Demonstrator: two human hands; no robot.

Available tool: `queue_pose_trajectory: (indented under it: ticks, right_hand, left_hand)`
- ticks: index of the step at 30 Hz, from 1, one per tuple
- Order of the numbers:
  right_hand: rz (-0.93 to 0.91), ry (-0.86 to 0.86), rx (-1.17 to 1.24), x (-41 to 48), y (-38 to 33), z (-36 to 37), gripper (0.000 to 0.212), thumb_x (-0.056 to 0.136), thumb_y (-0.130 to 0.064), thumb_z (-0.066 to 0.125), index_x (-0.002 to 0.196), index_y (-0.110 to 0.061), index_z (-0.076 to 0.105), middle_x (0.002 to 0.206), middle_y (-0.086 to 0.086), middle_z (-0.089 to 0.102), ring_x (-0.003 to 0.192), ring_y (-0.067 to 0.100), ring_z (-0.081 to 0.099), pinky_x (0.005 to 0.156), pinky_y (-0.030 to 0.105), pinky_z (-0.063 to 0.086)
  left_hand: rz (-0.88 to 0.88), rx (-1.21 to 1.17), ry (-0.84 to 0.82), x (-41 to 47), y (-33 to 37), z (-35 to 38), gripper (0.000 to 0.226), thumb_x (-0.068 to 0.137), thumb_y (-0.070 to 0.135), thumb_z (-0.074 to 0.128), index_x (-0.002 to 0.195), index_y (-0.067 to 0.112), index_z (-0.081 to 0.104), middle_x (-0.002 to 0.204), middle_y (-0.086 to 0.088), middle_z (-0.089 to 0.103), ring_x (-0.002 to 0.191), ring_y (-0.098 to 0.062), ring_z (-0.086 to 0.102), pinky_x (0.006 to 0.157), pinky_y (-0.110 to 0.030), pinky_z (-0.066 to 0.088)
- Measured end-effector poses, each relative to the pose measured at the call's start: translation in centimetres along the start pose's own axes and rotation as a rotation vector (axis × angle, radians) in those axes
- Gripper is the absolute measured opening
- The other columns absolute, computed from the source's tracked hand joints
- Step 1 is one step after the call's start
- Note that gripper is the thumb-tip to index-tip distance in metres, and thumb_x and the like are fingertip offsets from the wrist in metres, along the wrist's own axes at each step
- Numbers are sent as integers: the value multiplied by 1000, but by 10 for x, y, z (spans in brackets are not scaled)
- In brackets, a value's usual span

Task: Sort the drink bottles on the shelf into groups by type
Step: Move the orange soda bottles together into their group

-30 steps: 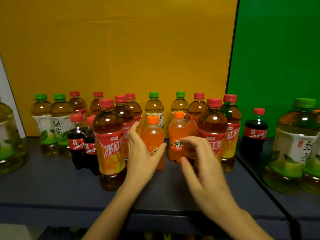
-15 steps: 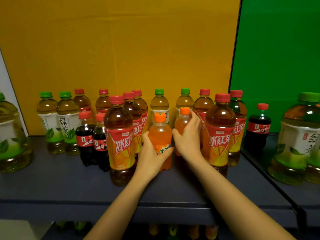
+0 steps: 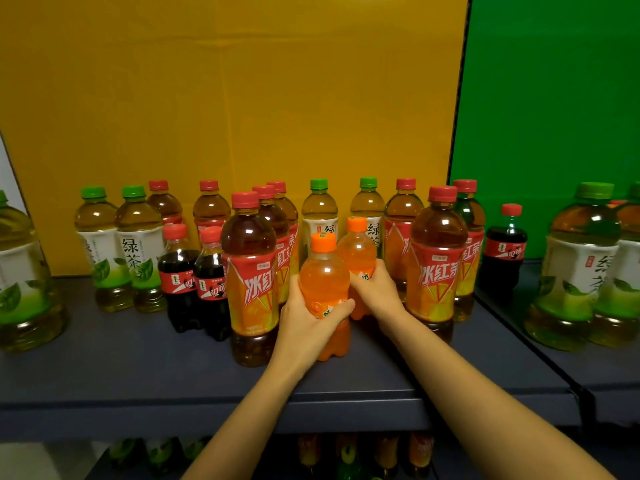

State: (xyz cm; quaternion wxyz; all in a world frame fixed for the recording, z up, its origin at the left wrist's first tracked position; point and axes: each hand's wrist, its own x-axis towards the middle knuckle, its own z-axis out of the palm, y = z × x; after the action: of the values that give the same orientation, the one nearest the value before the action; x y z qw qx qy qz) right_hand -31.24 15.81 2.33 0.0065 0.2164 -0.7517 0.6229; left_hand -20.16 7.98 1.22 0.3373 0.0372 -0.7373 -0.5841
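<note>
Two small orange soda bottles stand mid-shelf. My left hand point(image 3: 304, 320) grips the nearer orange bottle point(image 3: 323, 275) round its lower body. My right hand point(image 3: 375, 292) grips the farther orange bottle point(image 3: 358, 249) just behind it. Tall iced black tea bottles with red caps flank them, one at the left point(image 3: 250, 271) and one at the right point(image 3: 437, 268). Two small cola bottles point(image 3: 194, 282) stand left of those, and a third cola bottle point(image 3: 504, 254) stands far right. Green tea bottles with green caps stand at the back left point(image 3: 121, 247) and back middle point(image 3: 319, 216).
The dark grey shelf point(image 3: 138, 368) has a front edge close to my forearms. Large green tea jugs stand at the far left point(image 3: 20, 282) and far right point(image 3: 575, 271). A yellow board and a green board back the shelf. More bottles show on the shelf below.
My right hand slid down from the cap of the farther orange bottle onto its body. Both orange bottles now sit closer together and nearer the front, with my left hand still gripping the nearer one.
</note>
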Motion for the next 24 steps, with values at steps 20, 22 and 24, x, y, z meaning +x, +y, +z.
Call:
queue_pose_trajectory:
  ticks: [20,22,24]
  right_hand:
    - [-98,115,371,-117,-20,-110,47,59,-44,74,102,-33,57,99,-6,68,92,13,66,76,28,52]
    - [-110,179,381,-120,-19,-139,42,60,-41,68,99,-31,57,95,-7,67,87,10,66,72,25,52]
    - [-122,236,389,-123,-16,-169,34,63,-36,66,95,-30,57,90,-9,66,82,7,64,67,21,50]
  left_hand:
    - [5,-278,-58,-36,42,30,53,52,44,77,101,29,60,93,1,70,90,-26,68,78,-41,56]
    - [9,-305,-83,-37,50,51,54,53,45,75,102,29,60,94,1,70,88,-24,68,72,-34,57]
    - [27,-316,-115,-39,57,75,57,52,49,72,104,30,58,95,3,69,86,-20,69,66,-27,56]
